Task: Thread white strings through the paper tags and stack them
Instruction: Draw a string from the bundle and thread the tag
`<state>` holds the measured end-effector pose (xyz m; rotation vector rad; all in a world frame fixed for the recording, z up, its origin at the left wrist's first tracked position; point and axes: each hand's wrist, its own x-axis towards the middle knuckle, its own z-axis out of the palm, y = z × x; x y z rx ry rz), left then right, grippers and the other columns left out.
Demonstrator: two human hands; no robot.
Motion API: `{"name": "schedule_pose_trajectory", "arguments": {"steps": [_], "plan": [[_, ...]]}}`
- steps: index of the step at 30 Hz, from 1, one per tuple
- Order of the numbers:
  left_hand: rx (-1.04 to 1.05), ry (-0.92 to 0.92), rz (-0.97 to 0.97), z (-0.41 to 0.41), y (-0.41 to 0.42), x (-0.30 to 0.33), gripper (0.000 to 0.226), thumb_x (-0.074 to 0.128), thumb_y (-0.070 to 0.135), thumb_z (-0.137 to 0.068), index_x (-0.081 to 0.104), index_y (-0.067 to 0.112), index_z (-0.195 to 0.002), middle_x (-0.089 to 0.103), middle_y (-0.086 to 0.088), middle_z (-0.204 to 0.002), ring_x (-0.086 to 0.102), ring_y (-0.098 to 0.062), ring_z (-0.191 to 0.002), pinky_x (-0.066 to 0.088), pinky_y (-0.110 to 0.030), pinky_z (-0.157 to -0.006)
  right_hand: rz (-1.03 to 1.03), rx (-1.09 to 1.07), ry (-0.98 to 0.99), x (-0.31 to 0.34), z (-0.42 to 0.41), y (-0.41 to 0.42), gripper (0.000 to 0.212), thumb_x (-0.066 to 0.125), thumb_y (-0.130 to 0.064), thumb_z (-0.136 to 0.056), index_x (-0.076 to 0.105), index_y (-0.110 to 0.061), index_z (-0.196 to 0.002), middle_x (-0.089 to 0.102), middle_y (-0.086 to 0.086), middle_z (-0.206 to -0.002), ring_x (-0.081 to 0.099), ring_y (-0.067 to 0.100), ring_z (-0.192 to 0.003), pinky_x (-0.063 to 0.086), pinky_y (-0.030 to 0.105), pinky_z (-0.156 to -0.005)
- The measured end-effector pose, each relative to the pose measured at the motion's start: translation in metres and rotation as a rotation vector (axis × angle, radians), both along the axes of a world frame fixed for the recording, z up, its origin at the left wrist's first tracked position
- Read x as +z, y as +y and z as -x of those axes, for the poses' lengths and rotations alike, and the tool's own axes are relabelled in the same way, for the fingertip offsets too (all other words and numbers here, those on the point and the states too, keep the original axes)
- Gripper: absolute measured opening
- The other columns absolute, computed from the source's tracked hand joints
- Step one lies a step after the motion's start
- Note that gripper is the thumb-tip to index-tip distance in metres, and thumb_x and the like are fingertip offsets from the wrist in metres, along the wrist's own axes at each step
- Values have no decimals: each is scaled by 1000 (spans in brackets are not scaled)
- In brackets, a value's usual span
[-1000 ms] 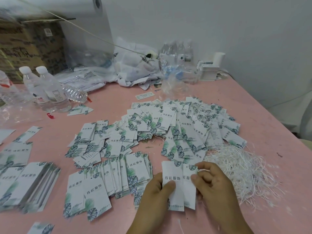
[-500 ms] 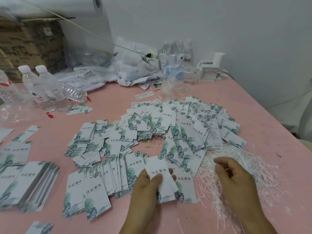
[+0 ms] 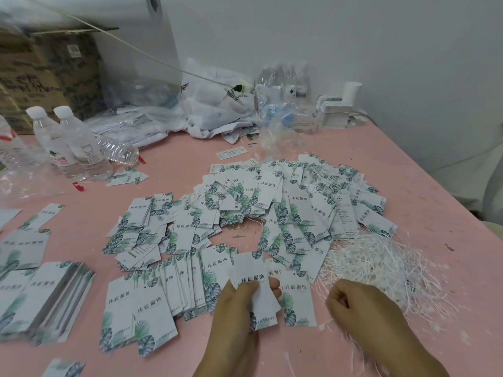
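Left hand (image 3: 239, 303) pinches a paper tag (image 3: 255, 289) printed 纬宸服饰 with green leaf art, low centre over the pink tabletop (image 3: 408, 186). Right hand (image 3: 364, 308) curled near the white strings (image 3: 381, 265); whether it grips one, cannot tell. Loose tags (image 3: 272, 202) fan behind. Bag (image 3: 217, 104) reads HOTEL; water bottles (image 3: 73, 142) left.
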<state>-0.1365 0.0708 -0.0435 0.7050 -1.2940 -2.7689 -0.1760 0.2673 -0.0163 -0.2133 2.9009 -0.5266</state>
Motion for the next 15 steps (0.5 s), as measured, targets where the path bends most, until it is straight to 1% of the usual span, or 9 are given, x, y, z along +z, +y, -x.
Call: {"name": "schedule_pose_trajectory", "arguments": {"steps": [2, 3, 5, 7, 9, 12, 14, 15], "plan": [[-11, -7, 2, 0, 1, 0, 31, 45, 7, -95, 73, -7, -92, 70, -30, -85, 68, -36, -72, 56, -40, -58, 103, -22, -23, -1, 2, 3, 19, 54, -29, -90, 57, -29, -71, 63, -10, -64, 54, 1, -56, 42, 19, -54], [-21, -14, -8, 0, 2, 1, 32, 45, 8, -95, 71, -9, -94, 68, -30, -85, 68, -36, -72, 56, -40, -58, 180, -39, -29, 0, 2, 4, 20, 55, -27, -90, 57, -28, -71, 64, -10, -64, 52, 1, -52, 43, 21, -54], [-38, -42, -43, -1, 4, 3, 32, 45, 10, -95, 63, -13, -108, 67, -32, -88, 68, -36, -75, 55, -40, -58, 296, -65, -16, 0, 3, 7, 20, 56, -26, -90, 58, -27, -70, 65, -15, -67, 51, 0, -49, 44, 24, -53], [-46, -64, -66, -2, 4, 3, 34, 45, 11, -96, 58, -14, -115, 65, -32, -91, 67, -36, -76, 55, -39, -58, 331, -73, -2, 1, 4, 9, 18, 58, -27, -88, 59, -27, -71, 65, -17, -70, 54, 1, -53, 48, 28, -57], [-44, -73, -71, -2, 4, 4, 34, 45, 11, -96, 58, -14, -115, 65, -30, -87, 66, -35, -72, 53, -38, -56, 325, -31, -38, 2, 4, 10, 11, 63, -25, -83, 60, -30, -73, 65, -12, -71, 56, 5, -57, 51, 30, -61], [-39, -88, -46, -2, 5, 5, 31, 46, 12, -96, 63, -13, -103, 63, -28, -73, 64, -32, -60, 52, -35, -53, 259, 129, -139, 4, 4, 9, 16, 66, -23, -76, 60, -38, -79, 63, -8, -74, 51, 2, -58, 46, 23, -60], [-36, -100, -44, -2, 5, 6, 29, 48, 13, -95, 65, -11, -94, 61, -26, -69, 61, -30, -56, 50, -34, -53, 169, 226, -151, 4, 4, 9, 13, 65, -28, -75, 59, -39, -78, 62, -11, -78, 52, -1, -62, 43, 19, -60], [-39, -102, -50, -2, 5, 7, 28, 50, 14, -93, 66, -9, -90, 59, -25, -68, 59, -29, -55, 49, -34, -53, 128, 261, -143, 4, 4, 9, 11, 65, -31, -74, 59, -39, -79, 60, -12, -77, 52, -1, -64, 42, 18, -60]]}}
